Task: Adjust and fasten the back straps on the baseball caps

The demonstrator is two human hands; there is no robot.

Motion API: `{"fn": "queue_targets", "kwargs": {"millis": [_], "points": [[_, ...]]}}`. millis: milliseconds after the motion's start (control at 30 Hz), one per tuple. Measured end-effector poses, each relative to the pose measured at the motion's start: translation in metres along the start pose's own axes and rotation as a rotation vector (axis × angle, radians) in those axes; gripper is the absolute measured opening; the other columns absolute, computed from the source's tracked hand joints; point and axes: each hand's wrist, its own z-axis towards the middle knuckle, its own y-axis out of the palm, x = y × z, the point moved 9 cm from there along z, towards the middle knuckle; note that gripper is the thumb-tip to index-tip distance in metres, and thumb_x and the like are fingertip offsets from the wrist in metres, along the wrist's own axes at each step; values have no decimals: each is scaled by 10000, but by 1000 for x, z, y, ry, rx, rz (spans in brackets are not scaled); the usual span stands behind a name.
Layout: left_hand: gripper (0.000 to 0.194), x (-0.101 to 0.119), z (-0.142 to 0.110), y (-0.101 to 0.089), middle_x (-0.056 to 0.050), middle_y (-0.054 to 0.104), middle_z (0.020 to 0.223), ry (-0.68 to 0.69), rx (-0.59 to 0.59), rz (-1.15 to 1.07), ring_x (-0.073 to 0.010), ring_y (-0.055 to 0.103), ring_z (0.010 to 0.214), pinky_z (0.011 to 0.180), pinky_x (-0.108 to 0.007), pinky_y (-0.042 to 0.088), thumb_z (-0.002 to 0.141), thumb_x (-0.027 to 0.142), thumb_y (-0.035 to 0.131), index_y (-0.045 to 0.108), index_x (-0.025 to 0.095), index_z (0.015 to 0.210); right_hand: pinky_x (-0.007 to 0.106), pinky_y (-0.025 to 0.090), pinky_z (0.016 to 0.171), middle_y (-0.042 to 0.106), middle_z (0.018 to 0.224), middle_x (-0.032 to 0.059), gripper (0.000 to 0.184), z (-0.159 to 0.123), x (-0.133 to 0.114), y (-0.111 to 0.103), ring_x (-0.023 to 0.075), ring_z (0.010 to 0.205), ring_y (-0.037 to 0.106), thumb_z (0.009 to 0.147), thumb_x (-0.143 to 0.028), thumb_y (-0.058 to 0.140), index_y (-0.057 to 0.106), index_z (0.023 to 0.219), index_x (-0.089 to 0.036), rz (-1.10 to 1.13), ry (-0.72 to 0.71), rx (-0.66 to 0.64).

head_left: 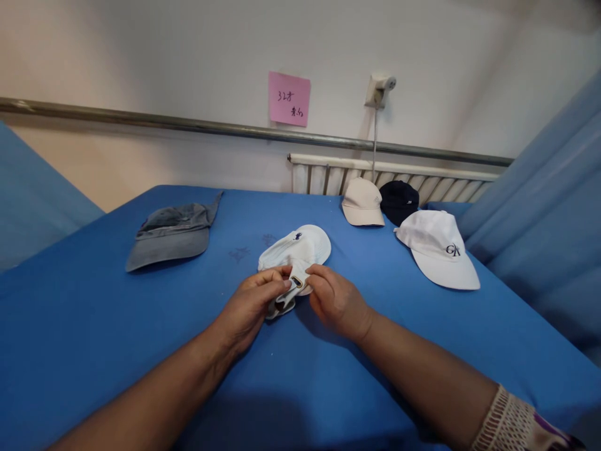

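Observation:
A white baseball cap [310, 245] with a small dark emblem lies on the blue-covered table, its brim pointing away to the right. Both hands are at its back strap, where a metal buckle [296, 282] shows. My left hand [256, 300] pinches the strap on the left of the buckle between thumb and fingers. On the other side, my right hand [337, 299] is closed on the strap material beside the buckle. Part of the strap hangs loose below the fingers. The fingertips hide some of the cap's rear edge.
A grey cap [171, 237] lies at the left. Toward the back right are a beige cap [362, 203], a black cap [399, 199] and a white lettered cap [439, 250] on the blue cover [117, 351]. Behind stand a radiator [328, 178] and a wall pipe [206, 127]; blue curtains hang at both sides.

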Motion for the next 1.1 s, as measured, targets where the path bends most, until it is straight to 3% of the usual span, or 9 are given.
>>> {"fn": "queue_targets", "kwargs": {"millis": [133, 233, 333, 567, 667, 833, 967, 1100], "points": [[286, -2, 1, 1, -44, 627, 903, 5, -7, 26, -121, 513, 659, 552, -233, 381, 670, 256, 706, 491, 158, 509, 364, 568, 791, 636, 1116, 171, 236, 1, -6, -1, 235, 1001, 632, 887, -50, 458, 588, 1072, -117, -34, -36, 12], [322, -4, 2, 1, 4, 510, 663, 14, -17, 28, -123, 474, 622, 533, -230, 352, 675, 262, 712, 458, 171, 500, 355, 557, 786, 639, 1116, 163, 223, 1, -10, -1, 230, 962, 636, 897, -61, 462, 599, 1062, -122, -71, -63, 14], [356, -5, 2, 0, 24, 440, 622, 35, -20, 44, -117, 444, 598, 514, -230, 328, 681, 272, 719, 432, 172, 494, 339, 545, 782, 640, 1128, 148, 220, 0, -13, -1, 223, 931, 638, 901, -71, 472, 602, 1065, -134, -109, -86, 28], [411, 1, 3, -1, -7, 548, 741, 109, 33, 171, -127, 482, 652, 537, -239, 347, 709, 322, 724, 417, 169, 483, 322, 537, 782, 646, 1135, 123, 209, -1, -14, 0, 207, 916, 641, 910, -86, 473, 603, 1057, -159, -129, -94, 29], [392, 4, 5, -2, -26, 593, 766, 145, 38, 244, -155, 536, 715, 596, -252, 395, 726, 371, 729, 476, 170, 504, 322, 541, 785, 648, 1126, 122, 213, 0, -11, 1, 207, 933, 641, 912, -87, 466, 606, 1055, -162, -90, -69, 7], [274, 1, 7, -6, -48, 643, 791, 98, -18, 175, -198, 598, 764, 643, -289, 448, 781, 411, 666, 616, 179, 644, 327, 557, 787, 653, 1093, 138, 217, 3, -6, -5, 218, 966, 639, 893, -61, 464, 609, 1031, -143, -50, -19, 32], [280, 11, 6, -5, -90, 668, 987, 163, 1, 276, -251, 605, 939, 685, -305, 468, 730, 356, 711, 595, 179, 547, 335, 563, 790, 654, 1078, 144, 221, 5, -4, -8, 219, 987, 636, 887, -53, 458, 606, 1027, -138, -31, -7, 44], [303, 12, 7, -2, -80, 665, 1006, 199, 28, 331, -225, 615, 905, 706, -301, 469, 731, 361, 715, 566, 175, 543, 325, 564, 782, 657, 1076, 145, 209, 5, -7, -9, 217, 985, 638, 897, -62, 451, 592, 1034, -131, -35, -28, 63]]}}
